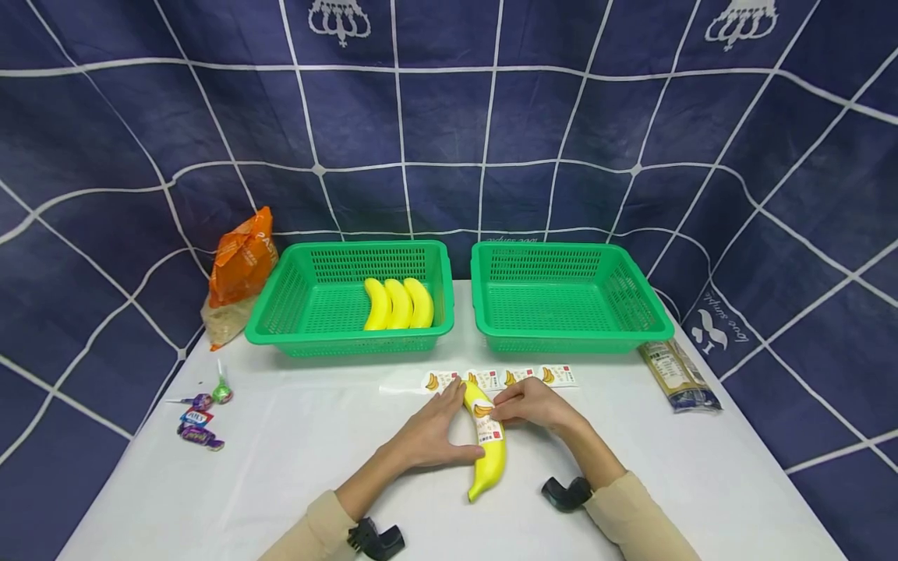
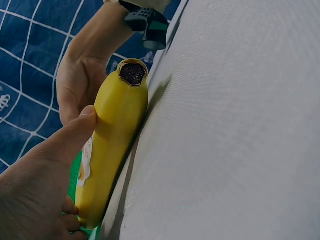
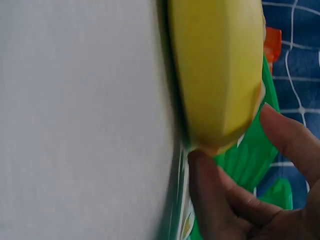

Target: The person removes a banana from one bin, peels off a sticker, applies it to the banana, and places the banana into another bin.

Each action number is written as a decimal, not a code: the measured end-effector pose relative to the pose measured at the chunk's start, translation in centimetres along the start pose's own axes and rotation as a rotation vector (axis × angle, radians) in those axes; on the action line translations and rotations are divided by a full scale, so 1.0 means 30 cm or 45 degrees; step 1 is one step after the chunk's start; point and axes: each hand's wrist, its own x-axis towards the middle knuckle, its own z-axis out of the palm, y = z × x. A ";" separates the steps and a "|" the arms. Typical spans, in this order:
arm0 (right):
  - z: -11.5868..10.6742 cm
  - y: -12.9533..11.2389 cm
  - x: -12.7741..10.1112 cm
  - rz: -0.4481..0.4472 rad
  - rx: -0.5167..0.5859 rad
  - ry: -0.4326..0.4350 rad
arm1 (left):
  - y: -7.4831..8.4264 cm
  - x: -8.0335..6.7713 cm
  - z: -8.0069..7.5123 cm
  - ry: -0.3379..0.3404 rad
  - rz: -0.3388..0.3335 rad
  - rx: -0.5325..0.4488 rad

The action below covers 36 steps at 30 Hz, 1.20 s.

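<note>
A yellow banana (image 1: 493,460) lies lengthwise on the white table with a printed banana label (image 1: 486,421) on its upper side. My left hand (image 1: 431,432) holds it from the left, thumb near the stem end and fingertips at the far end. In the left wrist view, the left thumb (image 2: 82,122) lies against the peel below the dark-tipped end. From the right, my right hand (image 1: 536,405) grips the banana beside the label. The right wrist view has one fingertip at the label's edge and another low at the banana's side.
Behind the hands lies a strip of labels (image 1: 519,378). The left green basket (image 1: 337,340) contains three bananas (image 1: 399,304); another green basket (image 1: 575,339) stands at right. Wrapped candies (image 1: 199,425) and an orange bag (image 1: 242,261) are at left, a flat packet (image 1: 679,378) at right.
</note>
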 end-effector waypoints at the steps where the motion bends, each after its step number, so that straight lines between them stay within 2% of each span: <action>1: 0.008 -0.006 -0.005 0.001 -0.040 0.016 | -0.001 0.000 0.001 -0.002 0.002 0.007; 5: 0.040 -0.020 -0.019 0.007 -0.212 0.097 | -0.003 0.002 0.004 0.000 0.008 0.014; 8: 0.053 -0.026 -0.023 0.037 -0.284 0.152 | -0.002 0.004 0.003 0.001 0.006 0.008; 15: 0.067 -0.034 -0.030 0.070 -0.298 0.190 | 0.003 0.001 0.002 0.006 0.003 0.007; 23: 0.070 -0.029 -0.032 0.076 -0.314 0.210 | 0.003 0.005 0.004 -0.026 -0.011 0.002; 28: 0.070 -0.022 -0.032 0.063 -0.297 0.210 | 0.008 0.013 -0.024 -0.030 0.000 -0.024; 32: 0.072 -0.018 -0.030 0.055 -0.263 0.195 | 0.014 0.050 -0.069 0.028 0.020 -0.071; 36: 0.074 -0.016 -0.033 0.049 -0.254 0.190 | 0.025 0.115 -0.117 0.148 0.062 -0.109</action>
